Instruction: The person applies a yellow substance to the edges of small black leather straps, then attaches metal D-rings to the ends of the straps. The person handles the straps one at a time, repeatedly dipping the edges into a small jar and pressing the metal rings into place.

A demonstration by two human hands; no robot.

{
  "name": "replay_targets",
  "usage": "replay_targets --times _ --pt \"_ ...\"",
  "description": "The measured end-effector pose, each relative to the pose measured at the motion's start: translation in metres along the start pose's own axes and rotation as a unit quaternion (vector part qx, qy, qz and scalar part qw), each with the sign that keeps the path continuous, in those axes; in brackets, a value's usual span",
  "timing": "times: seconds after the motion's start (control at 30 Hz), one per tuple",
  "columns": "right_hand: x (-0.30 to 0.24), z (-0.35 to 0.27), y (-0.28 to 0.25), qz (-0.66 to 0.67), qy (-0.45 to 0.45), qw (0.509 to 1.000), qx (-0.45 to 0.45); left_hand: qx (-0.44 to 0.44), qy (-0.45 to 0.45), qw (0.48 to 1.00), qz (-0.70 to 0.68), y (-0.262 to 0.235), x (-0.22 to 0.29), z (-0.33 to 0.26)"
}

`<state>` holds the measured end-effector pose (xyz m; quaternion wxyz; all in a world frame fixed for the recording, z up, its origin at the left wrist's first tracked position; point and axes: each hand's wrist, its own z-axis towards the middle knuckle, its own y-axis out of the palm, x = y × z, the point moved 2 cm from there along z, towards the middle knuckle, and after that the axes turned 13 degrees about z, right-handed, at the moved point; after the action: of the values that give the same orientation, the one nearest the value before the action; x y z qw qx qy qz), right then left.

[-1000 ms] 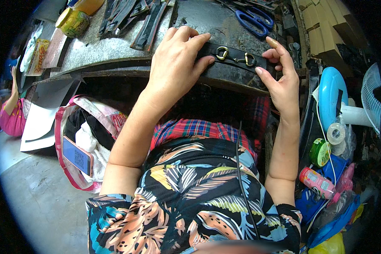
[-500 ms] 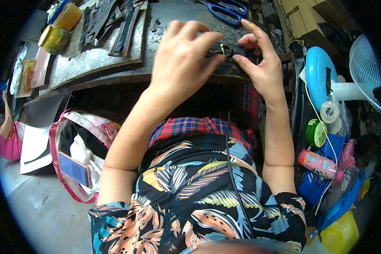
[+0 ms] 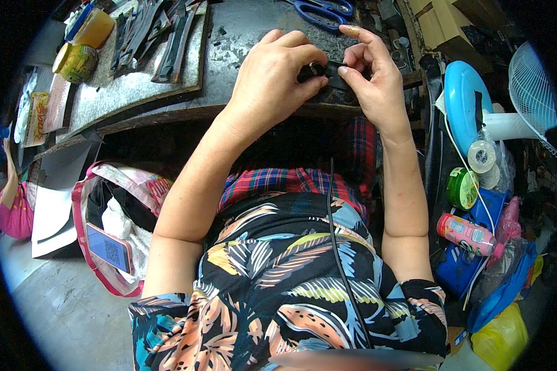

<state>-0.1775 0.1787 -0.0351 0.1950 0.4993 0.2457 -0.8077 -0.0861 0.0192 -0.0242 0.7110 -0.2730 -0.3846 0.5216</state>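
Over the near edge of the dark worktable [image 3: 238,37], both my hands work on one small black strap piece [image 3: 338,77]. My left hand [image 3: 269,74] closes its thumb and fingers round the strap's left end, where a gold-coloured metal fitting [image 3: 315,65] shows only in part. My right hand [image 3: 380,80] pinches the other end between thumb and curled fingers, its index finger stretched out above. The fingers hide the fitting's exact shape. Blue-handled scissors [image 3: 319,17] lie just beyond my hands.
A grey board [image 3: 148,89] to the left bears several black strips [image 3: 176,49]. Two jars, one yellow-green [image 3: 77,62], stand at its far left. A pink-edged bag [image 3: 80,229] with a phone [image 3: 109,247] sits below. A white fan [image 3: 532,99] stands at right.
My left hand has closed in over the metal fitting, which showed plainly before and is now mostly covered. My right hand keeps its pinch, slightly shifted.
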Motion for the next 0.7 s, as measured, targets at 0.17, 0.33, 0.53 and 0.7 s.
replay_targets --times 0.17,0.33,0.53,0.7 --pt "-0.001 -0.001 0.002 -0.007 0.001 1.0 -0.004 -0.022 -0.02 1.0 0.003 0.002 0.003 0.0" --pt "0.001 0.0 0.003 -0.007 0.018 1.0 0.004 -0.028 -0.023 0.999 0.01 0.003 0.006 0.0" --pt "-0.001 0.0 0.001 -0.002 0.007 1.0 -0.004 0.009 -0.011 1.0 0.012 -0.014 -0.004 -0.013" --pt "-0.009 -0.006 -0.002 -0.063 -0.001 0.998 -0.002 -0.013 -0.048 0.98 0.195 -0.032 -0.014 -0.03"
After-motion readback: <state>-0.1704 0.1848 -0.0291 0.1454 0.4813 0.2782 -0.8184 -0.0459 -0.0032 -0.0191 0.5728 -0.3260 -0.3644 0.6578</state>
